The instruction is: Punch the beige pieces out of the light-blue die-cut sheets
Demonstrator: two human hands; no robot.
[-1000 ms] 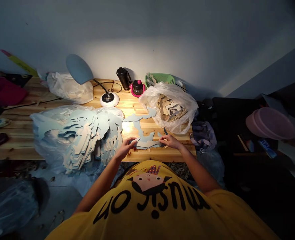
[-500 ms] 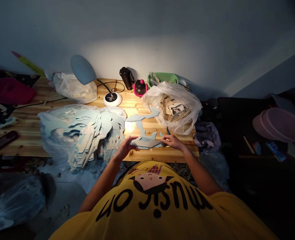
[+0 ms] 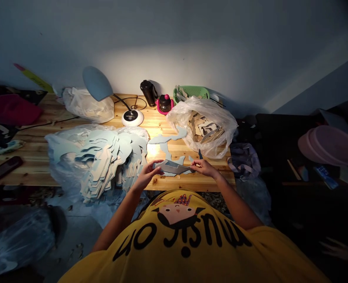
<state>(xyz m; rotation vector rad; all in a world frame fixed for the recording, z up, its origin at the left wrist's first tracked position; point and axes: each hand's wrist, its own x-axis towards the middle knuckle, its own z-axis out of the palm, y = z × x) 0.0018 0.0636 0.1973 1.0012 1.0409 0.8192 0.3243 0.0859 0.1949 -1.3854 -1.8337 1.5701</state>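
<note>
Above the near table edge, my left hand (image 3: 149, 173) is closed on the left end of a cut cardboard piece (image 3: 170, 168), pale blue and grey-white. At the piece's right end my right hand (image 3: 202, 166) makes a pinch. A slim dark tool (image 3: 200, 154) sticks up from that hand; its kind is unclear. Behind the hands lie more pale blue cut pieces (image 3: 168, 138) on the wood. To the left of my left hand, a thick stack of cut pieces (image 3: 105, 165) spills over a clear plastic bag.
A plastic bag of cardboard scraps (image 3: 206, 127) stands right of centre. Behind are a desk lamp (image 3: 132, 117), black bottle (image 3: 148, 93), pink-handled jar (image 3: 165, 103) and green basket (image 3: 203, 92). At far left lies a phone (image 3: 4, 169). Another person's blurred hand (image 3: 339, 249) shows at lower right.
The held piece has tilted, and its blue side shows more. The dark tool at my right hand has shifted slightly right. Another person's hand has come into view at lower right.
</note>
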